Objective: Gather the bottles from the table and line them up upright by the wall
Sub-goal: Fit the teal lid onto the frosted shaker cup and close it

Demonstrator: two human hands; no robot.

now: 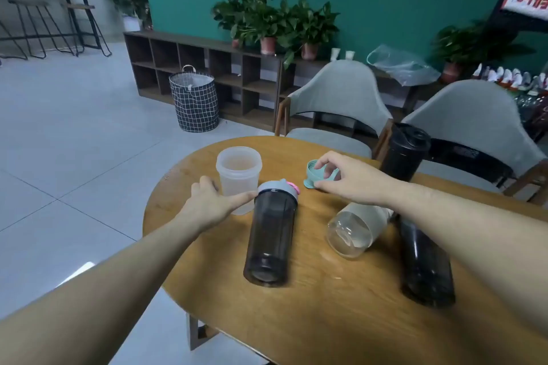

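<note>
Left hand grips the frosted cup; right hand pinches the teal lid.

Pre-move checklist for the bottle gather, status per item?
1. Left hand on frosted cup: ok, fingers touch its base.
2. Right hand on teal lid: ok, fingers around it.
3. Frosted cup upright: ok.
4. Grey-lidded dark bottle upright: not ok, lying down.
5. Clear bottle and second dark bottle upright: not ok, both lying under the right forearm.
6. Black shaker upright: ok.
</note>
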